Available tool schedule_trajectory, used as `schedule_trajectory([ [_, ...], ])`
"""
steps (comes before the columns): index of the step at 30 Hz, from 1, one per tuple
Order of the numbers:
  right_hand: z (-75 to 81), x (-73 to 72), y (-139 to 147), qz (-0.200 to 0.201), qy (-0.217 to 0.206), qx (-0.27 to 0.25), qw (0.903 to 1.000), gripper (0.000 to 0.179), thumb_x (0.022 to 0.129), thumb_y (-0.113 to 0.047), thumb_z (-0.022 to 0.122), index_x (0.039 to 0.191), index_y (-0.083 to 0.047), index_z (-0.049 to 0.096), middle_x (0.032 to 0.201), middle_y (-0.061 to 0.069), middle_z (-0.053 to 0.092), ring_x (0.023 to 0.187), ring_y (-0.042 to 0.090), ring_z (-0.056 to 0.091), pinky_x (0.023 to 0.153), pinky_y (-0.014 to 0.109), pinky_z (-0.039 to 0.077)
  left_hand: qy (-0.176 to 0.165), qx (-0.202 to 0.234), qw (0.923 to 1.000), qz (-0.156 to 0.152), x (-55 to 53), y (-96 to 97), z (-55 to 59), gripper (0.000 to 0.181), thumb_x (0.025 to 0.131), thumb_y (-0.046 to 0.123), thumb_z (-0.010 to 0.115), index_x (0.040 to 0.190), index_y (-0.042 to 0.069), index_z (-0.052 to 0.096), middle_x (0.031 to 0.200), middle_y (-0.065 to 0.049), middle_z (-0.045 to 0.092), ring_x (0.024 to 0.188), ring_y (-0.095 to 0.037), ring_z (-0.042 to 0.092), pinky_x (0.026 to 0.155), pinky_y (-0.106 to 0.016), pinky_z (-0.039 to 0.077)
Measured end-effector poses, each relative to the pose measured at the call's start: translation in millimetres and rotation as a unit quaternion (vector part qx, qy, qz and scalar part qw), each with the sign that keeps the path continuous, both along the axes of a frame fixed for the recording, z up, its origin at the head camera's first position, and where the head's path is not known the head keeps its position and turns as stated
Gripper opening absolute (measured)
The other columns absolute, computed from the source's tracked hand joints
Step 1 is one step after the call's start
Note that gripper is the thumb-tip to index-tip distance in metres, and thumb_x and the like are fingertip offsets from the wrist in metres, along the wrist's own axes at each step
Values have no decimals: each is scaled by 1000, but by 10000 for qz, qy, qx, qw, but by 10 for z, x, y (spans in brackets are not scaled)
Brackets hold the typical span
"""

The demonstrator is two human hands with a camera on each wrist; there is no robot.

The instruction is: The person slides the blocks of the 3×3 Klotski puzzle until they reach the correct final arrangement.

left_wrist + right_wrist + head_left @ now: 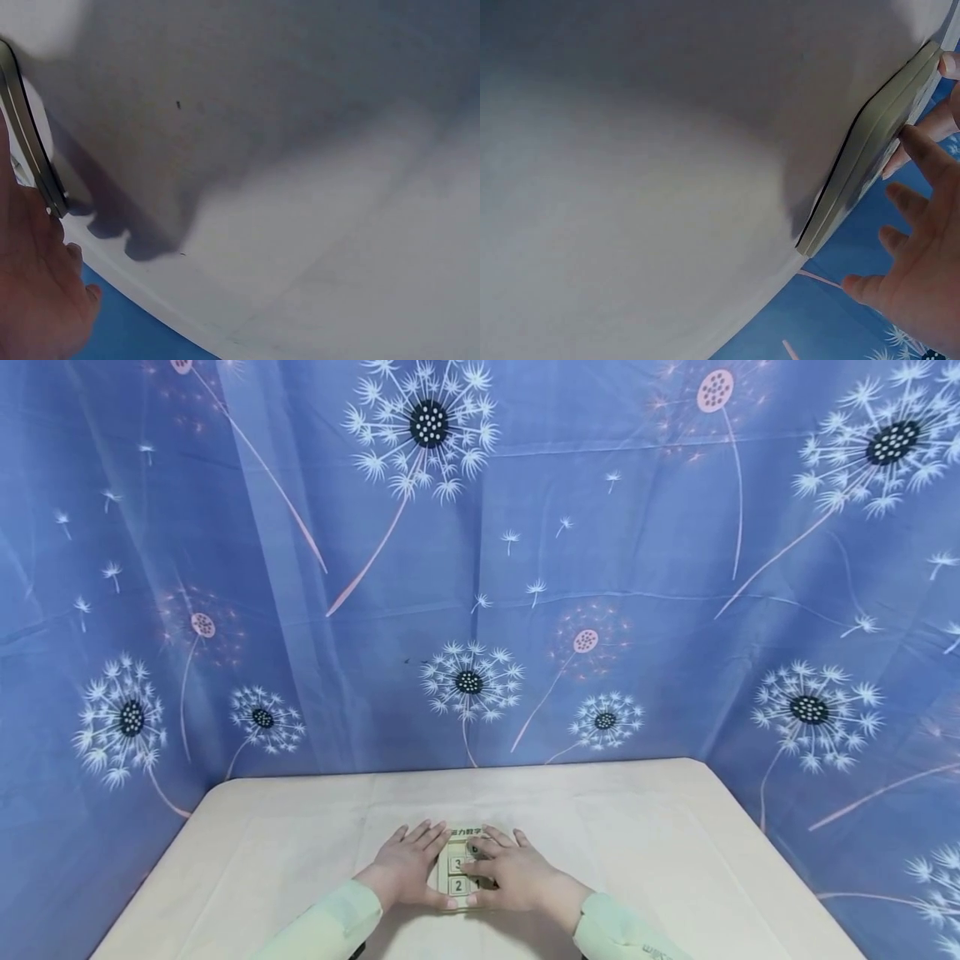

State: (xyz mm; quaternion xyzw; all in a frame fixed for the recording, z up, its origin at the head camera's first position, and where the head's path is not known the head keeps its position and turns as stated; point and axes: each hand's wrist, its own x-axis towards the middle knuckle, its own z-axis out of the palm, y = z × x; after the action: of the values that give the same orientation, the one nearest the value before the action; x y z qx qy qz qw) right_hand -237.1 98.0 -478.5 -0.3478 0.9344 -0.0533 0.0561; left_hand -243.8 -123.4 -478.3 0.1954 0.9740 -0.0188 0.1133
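A number slide puzzle (442, 891), pale green with printed characters along its top, lies on the table between the two hands. Tile 3 (457, 864) sits above tile 2 (458, 886); other tiles are partly hidden under the right hand. My left hand (405, 870) rests along the puzzle's left side, fingers extended forward, thumb at the lower edge. Spread over the right part is my right hand (519, 870), with a fingertip over the tiles and its thumb near the bottom edge. In the right wrist view, the puzzle's side (855, 165) shows beside spread fingers.
A cream-coloured table (300, 843) carries the puzzle. Blue curtains (390, 693) with dandelion prints stand behind the table and at both sides. Light green sleeves (330, 918) cover the forearms.
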Motion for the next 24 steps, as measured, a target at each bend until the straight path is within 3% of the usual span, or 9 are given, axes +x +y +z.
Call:
schedule_trajectory([
  [24,20,5,2,100,6,57,9999,50,94,-60,62,138,-36,65,162,-1,46,155,33,35,118,70,37,-24,-162,9999,-32,-41,-1,-43,111,76,83,65,161,18,35,171,2,31,159,-23,29,131,-48,27],
])
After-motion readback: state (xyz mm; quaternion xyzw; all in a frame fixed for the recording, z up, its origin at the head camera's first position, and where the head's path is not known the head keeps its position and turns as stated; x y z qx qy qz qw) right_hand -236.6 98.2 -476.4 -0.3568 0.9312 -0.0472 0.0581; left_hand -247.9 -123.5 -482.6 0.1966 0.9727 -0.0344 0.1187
